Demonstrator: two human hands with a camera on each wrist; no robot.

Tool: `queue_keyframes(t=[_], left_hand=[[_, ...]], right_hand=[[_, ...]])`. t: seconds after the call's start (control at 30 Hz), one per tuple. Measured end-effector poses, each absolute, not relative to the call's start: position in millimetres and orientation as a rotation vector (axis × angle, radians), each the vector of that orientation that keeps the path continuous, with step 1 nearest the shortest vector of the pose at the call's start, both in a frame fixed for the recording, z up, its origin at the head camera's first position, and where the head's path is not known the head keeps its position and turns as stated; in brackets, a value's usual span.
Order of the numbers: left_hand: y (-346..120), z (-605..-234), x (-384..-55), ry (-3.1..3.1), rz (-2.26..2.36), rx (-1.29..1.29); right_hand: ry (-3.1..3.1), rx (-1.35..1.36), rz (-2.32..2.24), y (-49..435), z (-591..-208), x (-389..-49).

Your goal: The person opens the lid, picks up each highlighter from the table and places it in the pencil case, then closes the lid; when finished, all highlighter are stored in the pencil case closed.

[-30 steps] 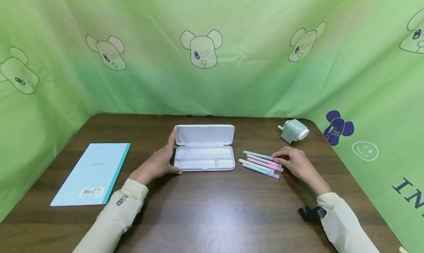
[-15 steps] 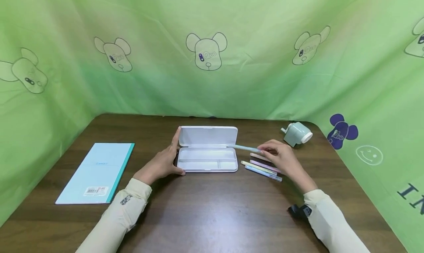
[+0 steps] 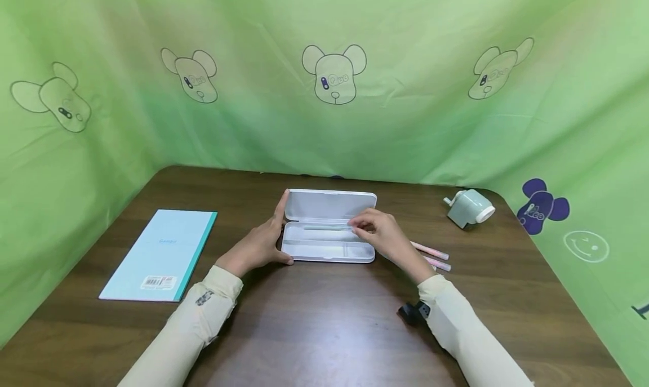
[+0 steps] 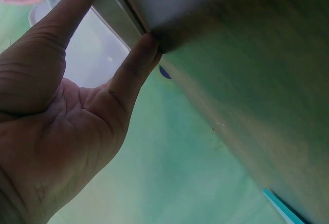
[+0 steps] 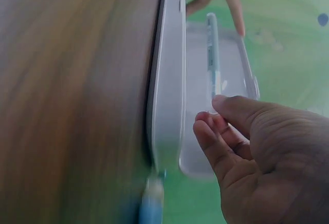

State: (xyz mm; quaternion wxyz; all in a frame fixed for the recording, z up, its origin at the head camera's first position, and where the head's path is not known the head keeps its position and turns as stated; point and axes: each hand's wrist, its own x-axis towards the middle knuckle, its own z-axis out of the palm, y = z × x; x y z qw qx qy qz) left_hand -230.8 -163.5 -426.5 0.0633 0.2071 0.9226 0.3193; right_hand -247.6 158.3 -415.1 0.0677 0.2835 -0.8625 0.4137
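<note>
Head view: sharpener (image 3: 469,208) beyond pens (image 3: 430,250)

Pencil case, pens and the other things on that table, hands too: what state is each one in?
Pencil case: open.
Left hand: touching the case's left side, fingers spread.
Right hand: pinching the teal pen.
Teal pen: held at the case's rear compartment.
Other pens: lying loose, partly hidden.
Notebook: closed, flat.
Pencil sharpener: standing untouched.
</note>
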Motion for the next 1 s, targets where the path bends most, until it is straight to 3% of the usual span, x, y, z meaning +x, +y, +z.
queue_keyframes(t=[0.47, 0.77, 1.0], left_hand=[[-148.9, -398.2, -216.2, 2.778, 0.905, 0.595], [-162.4, -441.6, -239.7, 2.814, 0.949, 0.613], [-163.9, -433.4, -234.3, 2.816, 0.951, 0.649]], right_hand=[[-2.683, 0.882, 1.194, 135.2, -418.2, -252.5], [-2.720, 0.913, 1.126, 137.1, -417.0, -251.7], [-2.653, 0.858, 1.130, 153.1, -418.7, -251.1]])
